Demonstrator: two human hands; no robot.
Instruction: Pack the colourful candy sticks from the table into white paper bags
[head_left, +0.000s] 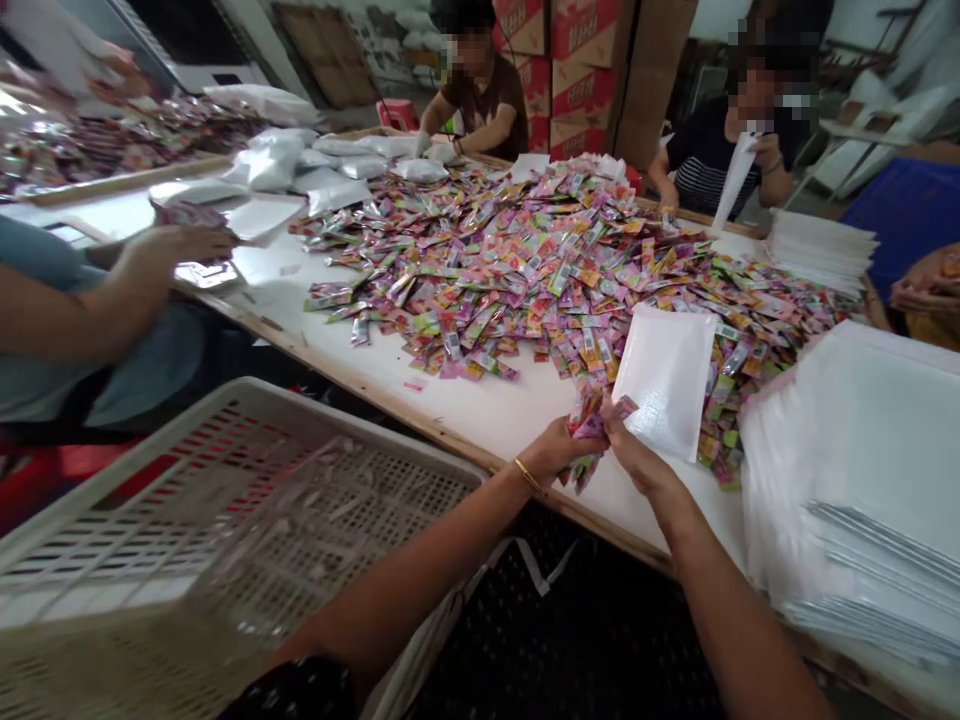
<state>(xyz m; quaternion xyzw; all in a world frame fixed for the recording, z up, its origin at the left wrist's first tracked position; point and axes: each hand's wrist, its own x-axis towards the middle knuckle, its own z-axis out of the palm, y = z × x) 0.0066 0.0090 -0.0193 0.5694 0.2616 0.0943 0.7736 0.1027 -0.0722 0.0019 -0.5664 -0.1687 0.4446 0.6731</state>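
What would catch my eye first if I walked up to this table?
The sprawling heap of colourful sachets across the middle of the white table. At its near edge, the left hand and right hand grip a small bunch of sachets beside a white pouch. A stack of white pouches lies at the right.

Bright, even indoor light, mild glare on the white table point(517, 410), edges stretched and slightly soft.

A long white counter point(480, 405) with a wooden edge carried a big heap of colourful little packets point(540, 260). One flat white bag point(666, 375) lay beside the heap. Stacks of white bags point(862, 450) sat at the right, and filled white bags point(322, 165) at the far end.
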